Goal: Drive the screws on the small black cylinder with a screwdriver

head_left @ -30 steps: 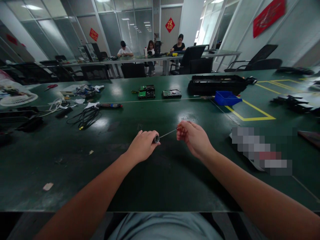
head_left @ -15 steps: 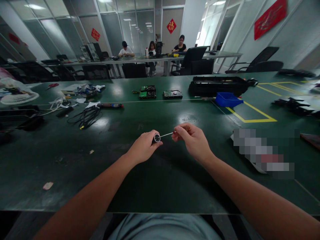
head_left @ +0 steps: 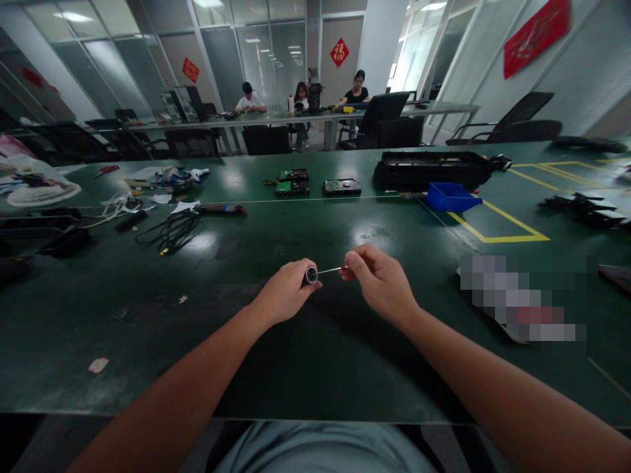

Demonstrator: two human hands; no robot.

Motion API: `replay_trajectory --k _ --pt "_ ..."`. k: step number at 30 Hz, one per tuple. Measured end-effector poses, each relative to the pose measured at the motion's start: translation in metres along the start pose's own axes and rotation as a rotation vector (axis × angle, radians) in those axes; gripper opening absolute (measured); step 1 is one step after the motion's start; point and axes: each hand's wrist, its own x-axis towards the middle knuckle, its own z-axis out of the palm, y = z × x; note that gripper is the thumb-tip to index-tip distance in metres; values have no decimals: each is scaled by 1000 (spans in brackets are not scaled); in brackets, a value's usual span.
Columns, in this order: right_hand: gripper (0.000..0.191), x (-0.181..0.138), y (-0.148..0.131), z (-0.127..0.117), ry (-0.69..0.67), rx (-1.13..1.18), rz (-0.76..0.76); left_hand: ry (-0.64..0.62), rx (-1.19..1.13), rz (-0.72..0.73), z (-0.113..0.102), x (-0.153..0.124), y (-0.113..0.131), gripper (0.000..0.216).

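Note:
My left hand [head_left: 283, 293] is closed around a small dark cylinder [head_left: 311, 275], its round end with a silvery rim turned toward my right hand. Most of the cylinder is hidden in my fingers. In my right hand [head_left: 382, 282] I pinch a thin screwdriver [head_left: 329, 270]; a bit of red handle shows at my fingertips. The metal shaft runs nearly level to the left, and its tip is at the open end of the cylinder. How deep the tip sits I cannot tell. Both hands are above the green table [head_left: 315, 368].
Beyond my hands lie circuit boards [head_left: 292, 187], a hard drive [head_left: 342, 186], a long black housing [head_left: 434, 171] and a blue bin [head_left: 452, 197]. Leftward are a coiled black cable [head_left: 172, 231] and a pen-like tool [head_left: 221, 208]. A blurred-out packet [head_left: 513, 299] lies right. Several people sit behind.
The screwdriver shaft has tipped a little closer to level, its handle end slightly lower. Both hands keep their hold; the whole view has shifted slightly.

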Motion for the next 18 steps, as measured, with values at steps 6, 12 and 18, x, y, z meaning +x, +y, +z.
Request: replay_trajectory --k 6,12,18 --pt "14 1 1 1 8 -8 27 -4 -5 20 1 1 0 12" --pt "13 2 -1 5 6 250 101 -9 1 -5 1 1 2 12" --pt "31 12 5 2 10 662 328 91 102 97 -6 0 2 14"
